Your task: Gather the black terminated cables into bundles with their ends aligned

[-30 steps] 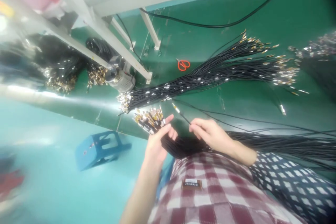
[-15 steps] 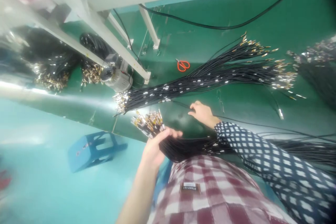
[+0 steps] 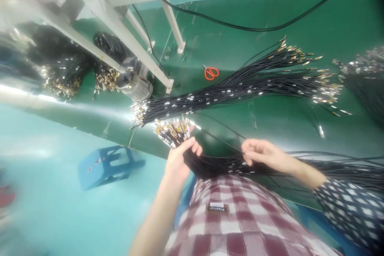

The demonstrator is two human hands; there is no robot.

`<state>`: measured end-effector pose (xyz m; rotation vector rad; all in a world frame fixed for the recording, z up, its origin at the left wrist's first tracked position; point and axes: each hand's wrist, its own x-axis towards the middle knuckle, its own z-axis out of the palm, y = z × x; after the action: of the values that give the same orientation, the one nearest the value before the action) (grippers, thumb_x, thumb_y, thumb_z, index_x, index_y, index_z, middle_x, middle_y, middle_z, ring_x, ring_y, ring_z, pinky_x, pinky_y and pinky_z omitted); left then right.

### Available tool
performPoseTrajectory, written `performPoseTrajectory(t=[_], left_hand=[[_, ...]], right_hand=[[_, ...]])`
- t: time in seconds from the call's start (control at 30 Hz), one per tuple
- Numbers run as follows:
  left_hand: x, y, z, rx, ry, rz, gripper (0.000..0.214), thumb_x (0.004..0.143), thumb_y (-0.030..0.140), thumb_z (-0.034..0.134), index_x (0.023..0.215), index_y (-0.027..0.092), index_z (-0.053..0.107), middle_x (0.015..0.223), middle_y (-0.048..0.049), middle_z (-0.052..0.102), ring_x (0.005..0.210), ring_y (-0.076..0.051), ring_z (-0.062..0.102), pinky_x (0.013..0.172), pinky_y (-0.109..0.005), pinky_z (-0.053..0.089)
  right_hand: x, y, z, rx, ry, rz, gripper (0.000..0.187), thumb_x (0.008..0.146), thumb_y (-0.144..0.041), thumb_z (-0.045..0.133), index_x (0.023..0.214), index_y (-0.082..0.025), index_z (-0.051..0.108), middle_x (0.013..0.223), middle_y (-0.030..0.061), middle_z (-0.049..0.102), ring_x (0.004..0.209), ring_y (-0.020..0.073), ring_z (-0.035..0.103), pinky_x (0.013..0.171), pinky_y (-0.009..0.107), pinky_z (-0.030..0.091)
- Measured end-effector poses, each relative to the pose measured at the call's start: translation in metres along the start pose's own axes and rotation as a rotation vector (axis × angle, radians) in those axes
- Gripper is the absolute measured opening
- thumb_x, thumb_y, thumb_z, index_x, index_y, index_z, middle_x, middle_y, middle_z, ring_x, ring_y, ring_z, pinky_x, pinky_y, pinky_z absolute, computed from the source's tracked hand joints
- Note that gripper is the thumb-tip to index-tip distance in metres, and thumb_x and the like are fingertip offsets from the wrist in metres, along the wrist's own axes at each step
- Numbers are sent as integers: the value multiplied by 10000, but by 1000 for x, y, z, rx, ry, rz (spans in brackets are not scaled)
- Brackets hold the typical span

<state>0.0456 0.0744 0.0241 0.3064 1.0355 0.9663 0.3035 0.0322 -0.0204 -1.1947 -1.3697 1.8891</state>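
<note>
My left hand (image 3: 179, 163) is wrapped round a bundle of black cables (image 3: 207, 167) just below their ends. Gold and silver connectors (image 3: 172, 132) fan out above its thumb. My right hand (image 3: 267, 154), over the bundle's trailing length, pinches a single thin black cable (image 3: 221, 139). That cable stretches leftward to a silver tip (image 3: 195, 125) beside the held connectors. Beyond both hands a larger bundle of black cables (image 3: 216, 95) lies across the green table, with metal ends at left and right.
Orange-handled scissors (image 3: 211, 73) lie behind the larger bundle. A grey motor-like device (image 3: 139, 87) stands by the white frame legs (image 3: 144, 54). More cable bundles (image 3: 63, 64) lie at the far left. A blue stool (image 3: 102, 168) is on the floor, beyond the table edge.
My right hand has moved right and toward my body, drawing the single cable along. The cable's tip now lies close to the connectors in my left hand, which keeps its grip.
</note>
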Motion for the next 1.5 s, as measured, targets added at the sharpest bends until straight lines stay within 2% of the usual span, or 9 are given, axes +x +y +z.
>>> performPoseTrajectory(t=[0.23,0.4,0.5,0.7,0.8,0.9,1.1,1.3,1.5], left_hand=[[-6,-2,1,72,50,-12,177,627,186,754,754,99,666,488,18,485,501,-120,503,553,-262,407],[-10,-3,6,144,67,4,193,585,190,773,721,93,675,473,14,504,479,-117,512,511,-244,410],[-11,-3,6,144,102,31,180,566,170,767,695,86,673,478,10,513,471,-104,498,485,-227,406],[-10,-5,2,54,104,-15,166,586,175,759,693,96,660,454,23,461,466,-103,473,498,-236,396],[-10,-4,2,56,79,-20,159,593,176,752,697,98,662,454,23,462,468,-109,480,508,-242,389],[-10,-4,2,67,53,-23,172,617,178,733,754,97,667,462,26,462,479,-114,483,527,-253,396],[-11,-2,-2,58,-39,-4,377,700,189,688,1061,95,640,516,31,494,505,-110,494,549,-243,408],[-7,0,-10,120,-5,-86,231,626,214,756,805,91,677,634,-24,609,502,-126,552,546,-267,457],[-1,-1,-22,68,26,-34,184,617,194,771,752,100,689,835,-68,672,709,-161,623,709,-291,517]], right_hand=[[-18,-11,6,-111,-217,124,324,861,-480,563,820,-158,566,749,50,664,650,131,555,584,254,396],[32,-62,61,-499,167,-107,281,849,-473,580,835,-201,649,747,-1,669,592,112,523,566,244,353],[46,-72,83,-663,266,-250,266,918,-412,501,808,-206,628,781,3,677,664,127,561,621,249,360],[-16,-20,45,-971,-54,-166,271,941,-344,453,794,-208,635,791,49,659,729,182,580,655,285,380],[-32,-13,36,-910,44,-65,240,886,-431,541,894,-220,656,900,63,672,779,201,596,671,287,407],[-12,-25,50,-686,87,-92,253,920,-420,488,983,-229,641,899,34,686,713,154,595,649,256,414],[33,-48,76,-380,282,-106,264,942,-302,426,769,-190,591,534,-47,546,488,92,497,528,205,376],[70,-46,53,-398,-58,-26,371,944,-412,419,807,-183,677,663,-2,666,555,104,571,576,215,417],[128,11,-2,-769,507,282,264,820,-339,634,1017,-164,645,1177,129,590,959,236,599,783,311,427]])
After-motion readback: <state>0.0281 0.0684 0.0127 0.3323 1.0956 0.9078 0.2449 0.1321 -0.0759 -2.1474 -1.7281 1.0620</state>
